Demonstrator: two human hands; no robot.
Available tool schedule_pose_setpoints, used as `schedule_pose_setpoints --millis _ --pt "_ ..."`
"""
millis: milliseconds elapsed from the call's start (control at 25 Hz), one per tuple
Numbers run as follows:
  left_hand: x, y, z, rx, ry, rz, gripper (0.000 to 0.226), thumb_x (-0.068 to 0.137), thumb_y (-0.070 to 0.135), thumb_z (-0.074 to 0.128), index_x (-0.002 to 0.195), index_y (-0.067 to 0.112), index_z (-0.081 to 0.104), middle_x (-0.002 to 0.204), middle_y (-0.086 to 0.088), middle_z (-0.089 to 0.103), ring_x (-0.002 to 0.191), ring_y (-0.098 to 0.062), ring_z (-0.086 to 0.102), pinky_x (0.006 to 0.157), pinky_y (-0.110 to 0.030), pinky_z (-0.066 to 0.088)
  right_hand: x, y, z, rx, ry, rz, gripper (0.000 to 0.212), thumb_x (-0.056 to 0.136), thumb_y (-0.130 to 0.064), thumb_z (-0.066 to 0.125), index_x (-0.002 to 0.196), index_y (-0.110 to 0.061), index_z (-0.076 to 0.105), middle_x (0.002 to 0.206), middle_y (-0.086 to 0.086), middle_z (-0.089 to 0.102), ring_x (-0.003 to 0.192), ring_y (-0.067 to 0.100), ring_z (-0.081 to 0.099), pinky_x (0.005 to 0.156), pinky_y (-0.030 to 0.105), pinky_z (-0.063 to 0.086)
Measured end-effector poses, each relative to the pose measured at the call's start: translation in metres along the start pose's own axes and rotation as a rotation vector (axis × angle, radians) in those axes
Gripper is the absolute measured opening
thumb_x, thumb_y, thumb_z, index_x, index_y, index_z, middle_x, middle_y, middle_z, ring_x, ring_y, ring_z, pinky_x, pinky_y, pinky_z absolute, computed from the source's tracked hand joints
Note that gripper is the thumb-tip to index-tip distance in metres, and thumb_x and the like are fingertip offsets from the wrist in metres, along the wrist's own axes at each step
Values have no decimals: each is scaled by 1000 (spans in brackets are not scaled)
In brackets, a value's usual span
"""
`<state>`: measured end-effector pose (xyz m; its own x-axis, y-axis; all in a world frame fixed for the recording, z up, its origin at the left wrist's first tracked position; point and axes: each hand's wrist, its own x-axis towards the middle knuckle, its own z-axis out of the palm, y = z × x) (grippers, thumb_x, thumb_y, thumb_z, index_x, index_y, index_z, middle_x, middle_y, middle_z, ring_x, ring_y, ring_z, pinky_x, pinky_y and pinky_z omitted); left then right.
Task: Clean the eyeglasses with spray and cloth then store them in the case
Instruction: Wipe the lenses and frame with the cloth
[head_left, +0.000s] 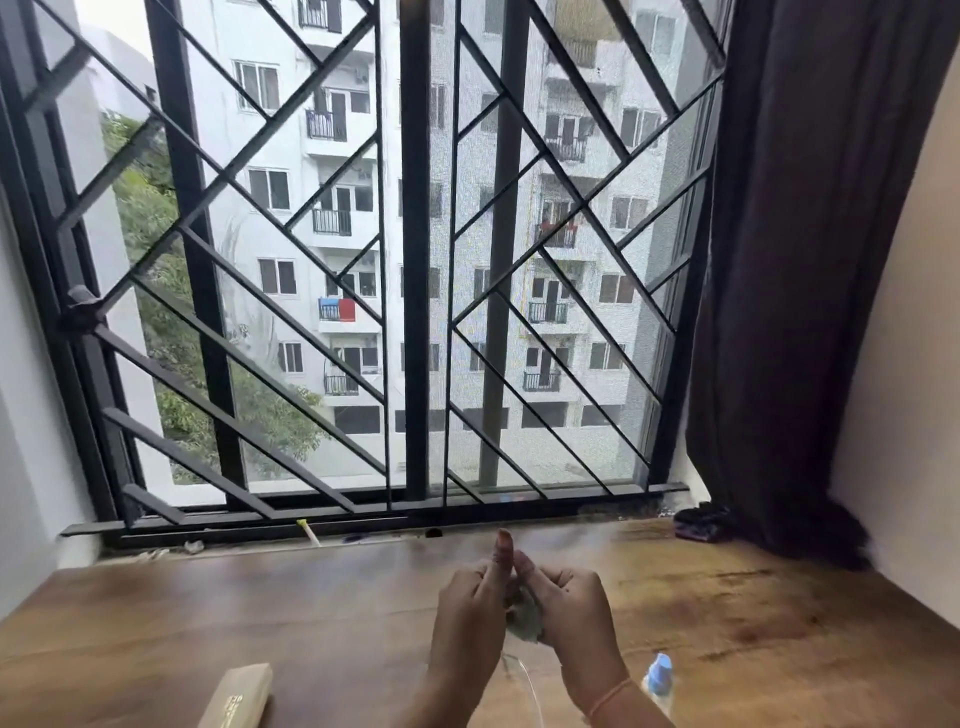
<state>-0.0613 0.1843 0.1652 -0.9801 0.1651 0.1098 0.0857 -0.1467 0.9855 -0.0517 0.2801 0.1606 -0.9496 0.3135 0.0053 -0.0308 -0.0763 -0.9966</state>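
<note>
Case (238, 696), spray bottle (657, 679) at table (260, 613) near edge; between, my left hand (470, 616) and right hand (574, 605) clamped on cloth (524, 625) over eyeglasses (521, 675).

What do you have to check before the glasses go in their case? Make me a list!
1. Glasses held by the left hand: ok.
2. Cloth pinched in the right hand: ok.
3. Wiped clean yet: cannot tell, the hands cover most of them.
4. Case open and ready: cannot tell, only one end shows.
5. Spray bottle upright, beside the right wrist: ok.
</note>
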Motion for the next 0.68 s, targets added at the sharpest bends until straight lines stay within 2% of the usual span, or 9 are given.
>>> schedule_pose_setpoints --millis 80,160,200,240,320,400,480,560,680 --pt "-7 10 1 -82 -58 -17 45 81 53 49 69 14 68 64 -7 70 60 -17 65 54 -25 50 -2 0 -4 45 2 56 26 82 -12 65 63 5 70 64 20 63 53 23 57 53 35 52" --pt "-8 9 -13 -99 -50 -15 25 90 30 51 84 13 69 72 -8 73 66 -16 69 55 -23 53 -2 -3 -15 145 31 131 20 83 -2 61 65 3 68 65 21 65 51 25 60 47 33 54" --pt "-9 3 -25 -35 -3 28 17 89 22 56 91 13 70 77 -8 74 71 -15 70 59 -25 55 -3 -6 -24 220 57 179 16 83 0 60 69 2 67 63 19 68 51 27 63 45 35 56" --pt "-9 -6 -41 103 50 93 14 85 17 63 95 14 71 80 -6 75 74 -12 70 66 -26 56 -3 -9 -35 297 80 217 10 83 1 59 74 3 64 61 17 69 52 28 66 45 37 57" --pt "-17 -37 -78 481 121 177 18 77 7 71 91 17 74 84 0 75 78 0 68 74 -15 53 -5 -11 -56 414 123 251 5 83 2 58 80 3 62 59 15 71 52 26 68 44 36 57" --pt "-30 -74 -113 817 137 228 29 72 -3 69 87 22 75 89 5 75 89 6 62 76 -9 47 -12 -6 -70 437 158 284 7 85 1 55 79 0 60 53 11 69 45 19 67 38 26 53" --pt "-42 -109 -138 1003 84 305 42 70 -5 61 92 29 73 96 9 73 102 1 60 78 -19 52 -20 2 -76 434 188 325 12 86 2 53 76 -3 57 45 7 66 38 15 63 32 18 45" --pt "-48 -131 -153 1046 -29 434 42 73 5 54 103 33 65 104 11 71 107 -1 58 74 -26 56 -24 10 -78 434 183 359 12 86 2 52 76 -3 57 44 7 66 36 15 62 31 17 44" --pt "-50 -138 -155 1044 -137 573 30 91 30 40 110 32 63 119 9 63 117 1 51 90 -13 45 -23 21 -76 430 187 382 10 86 2 53 78 -1 59 49 10 68 40 19 65 34 23 50"
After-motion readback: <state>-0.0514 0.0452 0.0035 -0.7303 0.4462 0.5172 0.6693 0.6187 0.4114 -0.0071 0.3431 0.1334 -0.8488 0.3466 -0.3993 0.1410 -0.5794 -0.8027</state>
